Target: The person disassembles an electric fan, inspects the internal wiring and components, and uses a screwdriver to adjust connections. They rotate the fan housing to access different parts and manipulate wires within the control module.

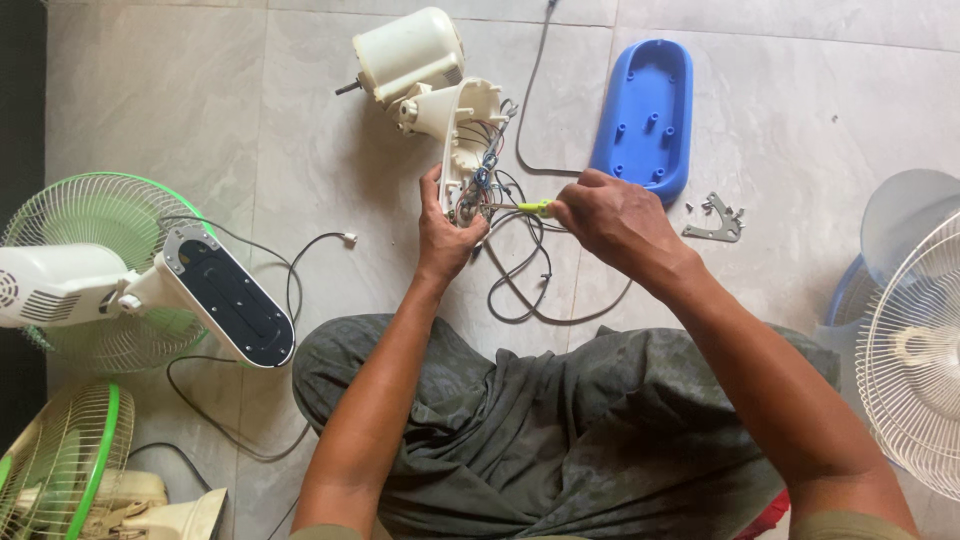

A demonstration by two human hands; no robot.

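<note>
On the grey tiled floor (250,130), the left hand (445,235) is closed around the cream plastic fan housing with loose coloured wires (462,150). Right hand (615,215) pinches a yellow-handled screwdriver (530,208) (tip at the wiring). Just beside lies a blue oval plastic base cover (645,115).

single head-worn view, looking steeply down, close over lap and hands, tiled floor (300,170) filling the frame

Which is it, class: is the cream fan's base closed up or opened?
Opened: the blue cover lies apart on the floor, and wires show inside the base.
</note>
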